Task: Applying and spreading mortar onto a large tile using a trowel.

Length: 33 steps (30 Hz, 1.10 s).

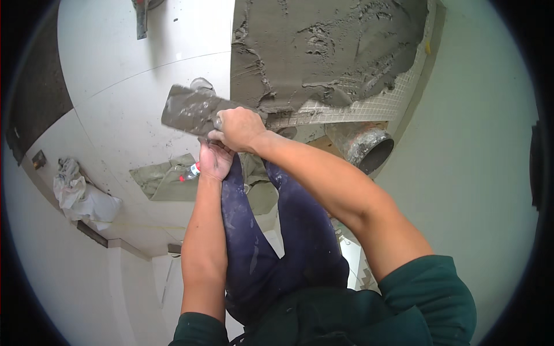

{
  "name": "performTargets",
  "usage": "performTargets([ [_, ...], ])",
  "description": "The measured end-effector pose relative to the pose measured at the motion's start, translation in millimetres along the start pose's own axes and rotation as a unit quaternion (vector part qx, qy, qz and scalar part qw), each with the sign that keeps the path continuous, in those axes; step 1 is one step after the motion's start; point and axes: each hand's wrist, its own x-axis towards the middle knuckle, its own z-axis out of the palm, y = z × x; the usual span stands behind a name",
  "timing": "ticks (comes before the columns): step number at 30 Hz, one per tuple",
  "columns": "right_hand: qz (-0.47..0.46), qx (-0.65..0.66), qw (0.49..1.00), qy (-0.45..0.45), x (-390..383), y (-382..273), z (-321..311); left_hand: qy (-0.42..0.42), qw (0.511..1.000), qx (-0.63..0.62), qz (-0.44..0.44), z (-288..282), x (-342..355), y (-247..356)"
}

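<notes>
A flat rectangular trowel (193, 111) smeared with wet grey mortar is in my right hand (241, 129), the fingers closed round its handle. Its blade points left, above the white floor. Just below, my left hand (216, 160) is turned palm up, with grey smears on the skin. Its fingers are partly hidden under the trowel and my right hand; the part that shows is open, and no held thing is visible in the palm. Ahead and to the right lies a tile (375, 109) with a gridded back, mostly covered by a thick, uneven layer of grey mortar (323, 52).
A mortar-crusted bucket (369, 149) lies right of my legs. On the left, a bottle with a red cap (190, 172) rests on a greenish cloth or sack (158, 181). Farther left sits a white bag (92, 202). A pale wall (467, 144) rises at right.
</notes>
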Motion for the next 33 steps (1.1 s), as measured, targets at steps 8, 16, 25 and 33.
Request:
performTargets([
  [8, -0.048, -0.086, 0.993, 0.059, -65, 119, -65, 0.173, 0.951, 0.256, 0.005, 24, 1, 14],
  [16, -0.055, -0.106, 0.993, 0.025, -77, 193, 0, 0.183, 0.867, 0.463, -0.027, 37, 12, 31],
  [25, -0.065, -0.165, 0.983, 0.038, -107, 226, 85, 0.175, 0.776, 0.601, -0.072, 63, 33, 33],
  [33, -0.025, -0.104, 0.987, 0.122, -134, 125, 20, 0.125, 0.675, 0.722, -0.09, 144, 91, 59],
])
